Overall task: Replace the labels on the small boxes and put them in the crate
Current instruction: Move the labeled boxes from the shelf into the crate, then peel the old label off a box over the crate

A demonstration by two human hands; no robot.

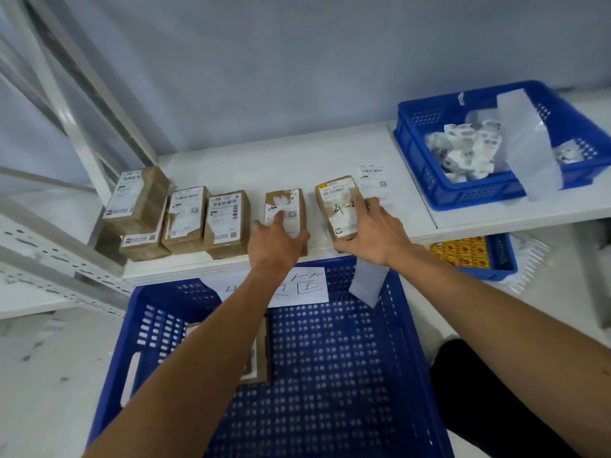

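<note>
Several small brown boxes with white labels lie in a row on the white shelf [297, 163]. My left hand [277, 238] rests on the box with a torn label [286, 206], fingers spread over its near end. My right hand [370, 229] grips the box with a yellow sticker and handwriting [335, 206], thumb under its near end and fingers along its right side. A loose white label [372, 181] lies just right of that box. Below the shelf stands the big blue crate [330, 375], with one brown box [259, 355] partly hidden under my left forearm.
A smaller blue basket [420, 153] at the right of the shelf holds crumpled labels and a strip of backing paper [525, 140]. Another backing strip [368, 282] hangs on the crate's far rim beside a handwritten paper sign [307, 287]. A basket with yellow packets [463, 252] sits lower right.
</note>
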